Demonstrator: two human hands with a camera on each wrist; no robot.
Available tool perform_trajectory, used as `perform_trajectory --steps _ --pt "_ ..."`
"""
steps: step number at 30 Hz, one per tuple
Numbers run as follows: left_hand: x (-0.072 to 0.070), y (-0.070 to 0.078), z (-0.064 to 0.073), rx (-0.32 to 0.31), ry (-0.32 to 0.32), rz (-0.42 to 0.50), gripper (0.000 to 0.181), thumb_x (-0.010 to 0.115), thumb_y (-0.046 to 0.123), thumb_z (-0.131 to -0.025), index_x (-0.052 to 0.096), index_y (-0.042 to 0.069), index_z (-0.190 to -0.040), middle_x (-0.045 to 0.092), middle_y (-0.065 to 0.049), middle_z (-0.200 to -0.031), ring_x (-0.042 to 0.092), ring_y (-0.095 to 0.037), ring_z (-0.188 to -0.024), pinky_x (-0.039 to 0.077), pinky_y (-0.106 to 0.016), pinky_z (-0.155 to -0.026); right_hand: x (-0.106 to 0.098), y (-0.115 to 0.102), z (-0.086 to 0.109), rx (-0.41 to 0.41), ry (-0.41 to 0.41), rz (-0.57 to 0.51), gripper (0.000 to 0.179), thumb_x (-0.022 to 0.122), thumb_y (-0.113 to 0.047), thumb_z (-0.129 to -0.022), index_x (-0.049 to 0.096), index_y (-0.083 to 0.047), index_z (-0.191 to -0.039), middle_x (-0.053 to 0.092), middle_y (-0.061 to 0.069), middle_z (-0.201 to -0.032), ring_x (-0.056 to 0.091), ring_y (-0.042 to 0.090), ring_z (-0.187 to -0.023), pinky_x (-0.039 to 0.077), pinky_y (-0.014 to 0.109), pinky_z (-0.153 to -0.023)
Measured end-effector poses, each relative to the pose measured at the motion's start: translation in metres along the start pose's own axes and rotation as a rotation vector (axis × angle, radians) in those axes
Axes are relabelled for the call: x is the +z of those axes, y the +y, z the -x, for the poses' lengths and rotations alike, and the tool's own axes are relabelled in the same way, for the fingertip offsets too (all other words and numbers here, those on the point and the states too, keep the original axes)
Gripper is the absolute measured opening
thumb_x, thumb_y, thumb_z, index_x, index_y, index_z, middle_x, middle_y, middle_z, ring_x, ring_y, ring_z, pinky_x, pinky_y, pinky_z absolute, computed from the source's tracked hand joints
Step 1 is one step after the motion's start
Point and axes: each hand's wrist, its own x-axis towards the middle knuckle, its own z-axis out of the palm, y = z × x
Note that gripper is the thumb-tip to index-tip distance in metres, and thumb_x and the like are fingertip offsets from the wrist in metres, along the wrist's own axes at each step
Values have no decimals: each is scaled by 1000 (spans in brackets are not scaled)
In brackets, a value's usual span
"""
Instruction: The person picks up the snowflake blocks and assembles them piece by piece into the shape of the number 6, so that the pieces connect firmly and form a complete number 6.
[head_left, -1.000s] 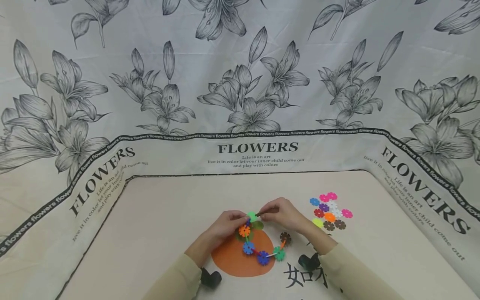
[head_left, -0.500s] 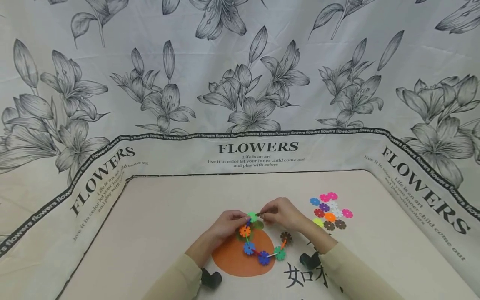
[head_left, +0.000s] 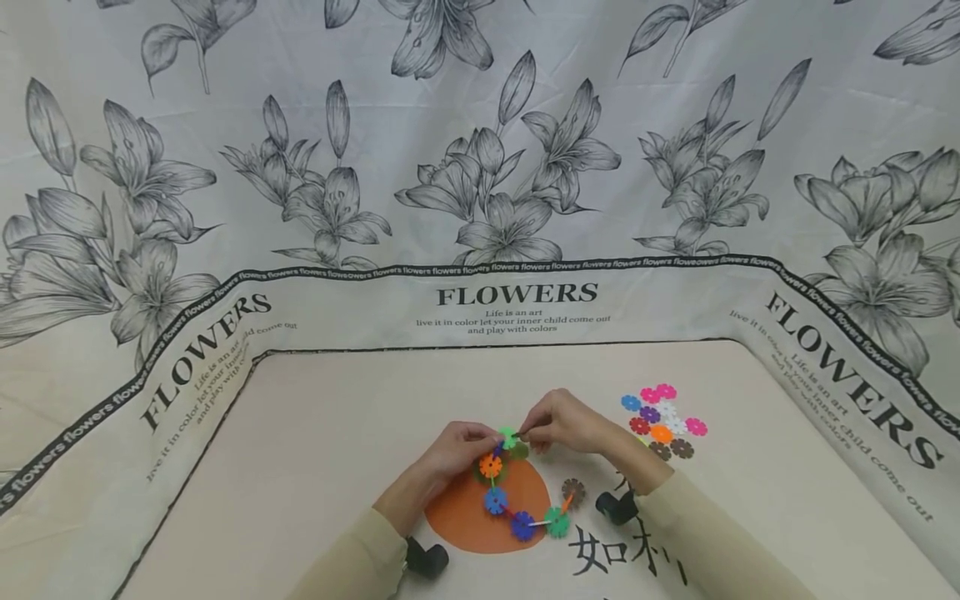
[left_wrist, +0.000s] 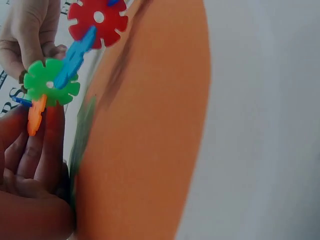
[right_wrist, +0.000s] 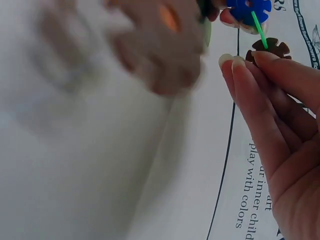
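Observation:
My left hand [head_left: 450, 454] pinches the upper end of a chain of slotted plastic snowflake discs. By its fingertips are a green disc [left_wrist: 37, 90] and a blue disc [right_wrist: 245, 11]. My right hand [head_left: 566, 421] holds a brown disc [right_wrist: 274, 49] between thumb and fingers; the green disc, seen edge-on in the right wrist view, meets it. From the left hand the chain curves down past an orange disc [head_left: 491, 465], a dark blue disc [head_left: 523, 526] and a green one, ending in another brown disc [head_left: 573, 492]. A red disc [left_wrist: 82, 22] shows in the left wrist view.
Loose discs [head_left: 662, 433] in several colours lie at the right of the table, beyond the right forearm. The pale tablecloth [head_left: 337, 408] bears a printed orange circle [head_left: 465, 525] under the chain and black characters. Dark wrist devices [head_left: 426, 558] sit at both sleeves.
The chain's hanging part has swung and dips slightly lower, its brown end disc shifting down. My right hand has tilted a little while still holding its brown disc. The left hand stays nearly still.

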Motion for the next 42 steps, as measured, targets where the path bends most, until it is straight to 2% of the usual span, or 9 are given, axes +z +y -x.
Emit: perform_trajectory --steps 4,11,16,20,23,27,33,39,42 --pt "2 -1 0 5 13 -11 24 68 18 -100 77 -4 -102 71 2 -86 59 -11 -84 50 -24 -78 1 -1 -1 1 -13 4 8 70 5 -92 77 9 -95 74 17 -76 72 26 -64 60 31 -60" --pt "1 0 -2 -30 6 -30 23 68 21 -100 78 1 -104 72 0 -90 61 -12 -86 52 -27 -82 3 -1 2 35 48 23 8 71 2 -92 78 2 -96 74 14 -78 71 27 -67 60 31 -64" --pt "0 1 -2 -62 -16 -47 21 68 22 -100 76 4 -107 74 -2 -96 64 -14 -90 54 -31 -89 5 0 4 73 42 23 21 67 2 -94 71 6 -115 75 16 -90 72 24 -75 59 27 -69" --pt "-1 3 -2 -85 -42 -41 20 67 21 -101 74 5 -110 76 -5 -102 67 -16 -96 53 -36 -98 0 0 11 90 61 104 41 68 -4 -95 59 8 -133 72 10 -91 72 19 -78 57 25 -69" --pt "-2 4 -1 -91 -57 -40 19 66 20 -101 72 5 -112 76 -6 -103 68 -17 -97 53 -38 -99 -8 2 21 117 113 180 46 71 -11 -95 57 5 -136 70 3 -93 68 15 -79 55 26 -68" --pt "-4 3 -1 -87 -71 -39 19 64 21 -102 69 5 -113 76 -6 -102 67 -17 -97 52 -37 -98 -24 11 39 184 217 285 43 73 -13 -94 61 3 -132 67 2 -95 63 15 -84 53 28 -69" --pt "-5 -1 -3 -66 -79 -32 24 62 25 -104 69 4 -113 75 -5 -100 66 -17 -94 51 -36 -98 -53 39 65 318 349 407 39 71 -9 -94 61 10 -126 64 14 -98 58 22 -83 50 36 -68" --pt "-4 -1 -3 -74 -69 -34 24 64 26 -103 72 4 -111 74 -5 -97 66 -18 -91 52 -36 -97 -75 68 78 478 382 481 40 69 -11 -94 59 14 -123 64 22 -101 59 30 -86 53 47 -76" --pt "-4 0 -3 -83 -63 -38 24 65 25 -102 74 5 -109 73 -5 -96 66 -17 -90 53 -35 -96 -80 73 79 561 368 450 38 71 -12 -93 60 13 -119 64 21 -102 59 31 -89 54 49 -81"
